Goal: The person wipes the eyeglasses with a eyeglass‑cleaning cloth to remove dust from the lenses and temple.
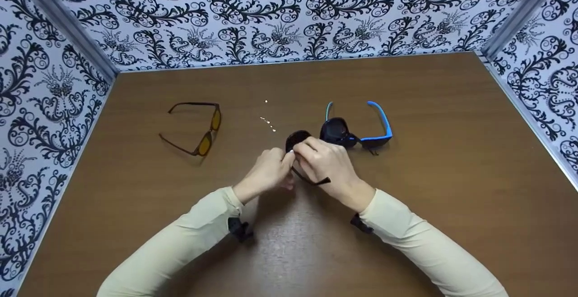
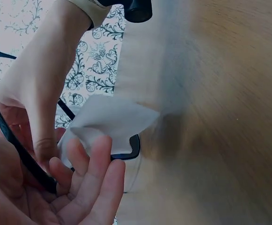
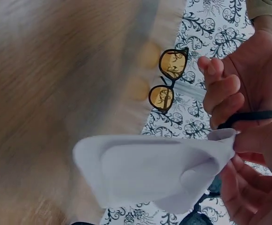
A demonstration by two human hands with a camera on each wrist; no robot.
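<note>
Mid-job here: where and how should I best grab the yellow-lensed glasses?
Probably pinch the bridge of the yellow-lensed glasses with the nearer left hand, coming from above and the right in the head view. They face right and their open temples point left, so the bridge is presented to that side; a pinch there should also spare the lenses.

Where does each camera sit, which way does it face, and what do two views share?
Head: on the person's head, facing forward and down at the table; left hand, right hand and both sleeves show.
Left wrist: on the left wrist, facing the white cloth and patterned wall; both hands and the right cuff show.
Right wrist: on the right wrist, facing the cloth too; both hands and the left cuff show.
Shared: yellow-lensed glasses appear in head and right wrist views.
</note>
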